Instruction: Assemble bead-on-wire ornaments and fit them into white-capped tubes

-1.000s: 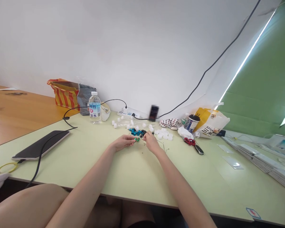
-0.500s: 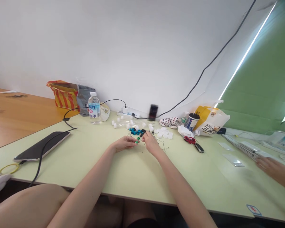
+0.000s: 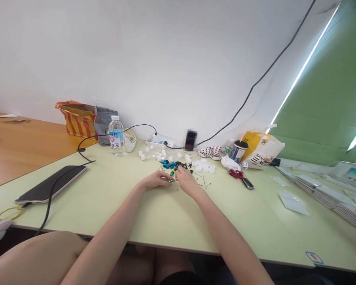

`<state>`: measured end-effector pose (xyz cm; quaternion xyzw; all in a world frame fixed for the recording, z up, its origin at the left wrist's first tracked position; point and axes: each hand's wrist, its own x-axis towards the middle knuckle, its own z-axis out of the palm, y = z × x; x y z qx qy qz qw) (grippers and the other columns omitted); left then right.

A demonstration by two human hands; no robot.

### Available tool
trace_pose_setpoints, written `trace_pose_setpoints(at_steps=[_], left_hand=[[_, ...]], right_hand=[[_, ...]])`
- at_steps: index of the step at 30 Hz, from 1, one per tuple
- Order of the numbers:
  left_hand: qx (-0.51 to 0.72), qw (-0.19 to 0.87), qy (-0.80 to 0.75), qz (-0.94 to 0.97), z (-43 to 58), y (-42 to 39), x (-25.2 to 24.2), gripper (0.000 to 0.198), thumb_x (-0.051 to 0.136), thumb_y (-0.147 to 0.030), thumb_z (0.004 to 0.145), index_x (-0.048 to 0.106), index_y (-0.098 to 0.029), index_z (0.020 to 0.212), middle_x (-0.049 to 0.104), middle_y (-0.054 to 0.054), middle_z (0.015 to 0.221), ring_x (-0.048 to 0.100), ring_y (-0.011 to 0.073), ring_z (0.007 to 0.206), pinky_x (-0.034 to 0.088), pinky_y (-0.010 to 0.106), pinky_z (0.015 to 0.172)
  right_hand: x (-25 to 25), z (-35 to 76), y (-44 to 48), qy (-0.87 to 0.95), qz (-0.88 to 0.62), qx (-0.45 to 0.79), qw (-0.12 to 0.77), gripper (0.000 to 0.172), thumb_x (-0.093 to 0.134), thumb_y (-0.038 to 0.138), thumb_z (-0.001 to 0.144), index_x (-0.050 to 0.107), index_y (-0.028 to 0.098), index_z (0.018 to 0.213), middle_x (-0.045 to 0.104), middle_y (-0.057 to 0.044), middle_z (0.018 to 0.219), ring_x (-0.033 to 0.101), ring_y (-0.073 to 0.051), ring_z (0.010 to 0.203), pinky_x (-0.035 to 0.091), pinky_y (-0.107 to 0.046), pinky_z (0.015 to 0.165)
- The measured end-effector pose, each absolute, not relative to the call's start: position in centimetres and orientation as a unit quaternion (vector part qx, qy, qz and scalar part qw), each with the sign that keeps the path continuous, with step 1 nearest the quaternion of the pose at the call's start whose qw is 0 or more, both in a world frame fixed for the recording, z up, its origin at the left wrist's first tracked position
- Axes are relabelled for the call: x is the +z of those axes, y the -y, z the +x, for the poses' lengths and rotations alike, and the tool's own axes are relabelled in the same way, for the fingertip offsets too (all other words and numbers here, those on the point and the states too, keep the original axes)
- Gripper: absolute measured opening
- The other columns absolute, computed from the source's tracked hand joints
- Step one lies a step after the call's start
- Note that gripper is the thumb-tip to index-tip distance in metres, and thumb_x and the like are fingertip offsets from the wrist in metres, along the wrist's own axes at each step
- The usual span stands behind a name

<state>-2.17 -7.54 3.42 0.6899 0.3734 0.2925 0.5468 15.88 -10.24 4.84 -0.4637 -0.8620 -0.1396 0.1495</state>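
My left hand [image 3: 156, 180] rests low over the table, its fingers closed on a small shiny green bead [image 3: 170, 181] at the fingertips. Another green bead [image 3: 172, 173] lies just beyond it. Close on the right, my right hand [image 3: 186, 181] is pinched; what it holds is too small to make out. Behind the hands sit a cluster of blue beads [image 3: 167, 164] and some small black pieces [image 3: 184, 166]. White caps [image 3: 204, 165] are heaped to the right of these. Thin bent metal pins [image 3: 207, 185] lie right of my right hand.
Clear tubes with white ends [image 3: 157, 155] lie behind the beads. A water bottle [image 3: 116, 136] and a tablet [image 3: 51, 184] are at left. Red-handled scissors [image 3: 235, 173], a cup [image 3: 239, 151] and a paper bag [image 3: 262, 149] stand right. Stacked flat packs [image 3: 323, 192] are farther right.
My right hand has shifted slightly down and left, close against my left fingertips. Another person's hand at the right has moved almost out of view. A clear packet there has shifted.
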Motion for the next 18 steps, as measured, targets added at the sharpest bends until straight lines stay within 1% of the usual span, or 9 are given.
trace_pose_setpoints(at_steps=[3,6,9,12,14,16,18], left_hand=[[0.272,0.543,-0.38,0.698,-2.05,7.56,3.47,0.034,0.075,-0.032,0.053,0.073,-0.017,0.083,0.047,-0.003,0.048,0.035,0.0077,0.045,0.026,0.022,0.044],[0.25,0.538,-0.391,0.704,-1.88,7.53,3.33,0.037,0.075,-0.034,0.052,0.072,-0.016,0.083,0.039,-0.006,0.043,0.027,0.0062,0.042,0.02,0.022,0.042],[0.253,0.528,-0.391,0.71,-1.68,7.55,3.15,0.039,0.076,-0.037,0.051,0.071,-0.015,0.084,0.041,-0.005,0.045,0.029,0.0065,0.043,0.022,0.022,0.042],[0.263,0.525,-0.383,0.713,-1.47,7.76,3.19,0.039,0.073,-0.041,0.055,0.07,-0.015,0.085,0.046,-0.003,0.05,0.033,0.0071,0.045,0.027,0.022,0.044],[0.265,0.533,-0.377,0.71,-1.34,7.93,3.32,0.038,0.07,-0.045,0.059,0.07,-0.015,0.082,0.049,-0.001,0.055,0.035,0.007,0.046,0.029,0.022,0.045],[0.271,0.543,-0.372,0.703,-1.25,8.02,3.41,0.037,0.069,-0.048,0.06,0.069,-0.015,0.077,0.051,0.0,0.059,0.036,0.0066,0.046,0.029,0.022,0.044],[0.283,0.546,-0.37,0.696,-1.24,7.97,3.38,0.036,0.069,-0.049,0.06,0.068,-0.016,0.074,0.051,-0.001,0.06,0.037,0.0064,0.046,0.029,0.021,0.044]], right_hand=[[4.57,15.75,10.14,0.867,-0.456,-0.145,0.141,0.011,0.048,0.007,0.081,0.054,0.014,0.086,0.052,-0.011,0.095,0.051,-0.022,0.083,0.039,-0.031,0.072],[4.39,15.61,10.1,0.871,-0.451,-0.152,0.127,0.012,0.048,0.006,0.08,0.054,0.014,0.087,0.052,-0.011,0.096,0.051,-0.021,0.085,0.039,-0.031,0.074],[4.44,15.58,10.19,0.869,-0.455,-0.16,0.115,0.012,0.049,0.006,0.08,0.054,0.013,0.088,0.052,-0.011,0.095,0.051,-0.021,0.084,0.04,-0.031,0.074],[4.51,15.67,10.3,0.865,-0.461,-0.162,0.118,0.015,0.048,0.004,0.078,0.055,0.014,0.087,0.052,-0.01,0.094,0.052,-0.02,0.082,0.04,-0.03,0.072],[4.53,15.72,10.35,0.864,-0.463,-0.156,0.122,0.015,0.048,0.003,0.078,0.055,0.014,0.086,0.052,-0.01,0.094,0.052,-0.02,0.08,0.041,-0.03,0.071],[4.66,15.77,10.4,0.866,-0.462,-0.137,0.131,0.014,0.05,0.004,0.078,0.055,0.014,0.085,0.052,-0.009,0.093,0.052,-0.019,0.079,0.041,-0.029,0.07],[5.12,15.9,10.5,0.87,-0.456,-0.093,0.164,0.012,0.05,0.006,0.079,0.056,0.014,0.086,0.052,-0.009,0.095,0.053,-0.018,0.079,0.042,-0.028,0.07]])
